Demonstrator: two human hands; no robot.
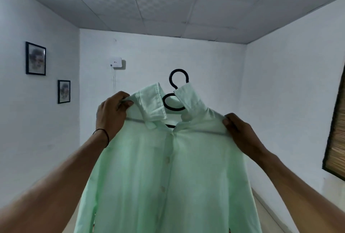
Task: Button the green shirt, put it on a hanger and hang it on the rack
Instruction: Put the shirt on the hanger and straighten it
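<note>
The pale green shirt (168,173) hangs in front of me at chest height, its front placket buttoned up to near the neck and its collar standing up. A black hanger (178,81) sits inside it; the hook and a lower loop stick out above the collar. My left hand (112,113) pinches the shirt's left shoulder beside the collar. At the right shoulder seam my right hand (239,130) grips the fabric. No rack is in view.
White walls and a tiled ceiling surround me. Two framed pictures (35,58) hang on the left wall, a small white box (115,62) on the far wall. A dark-framed bamboo blind (336,130) covers the right edge.
</note>
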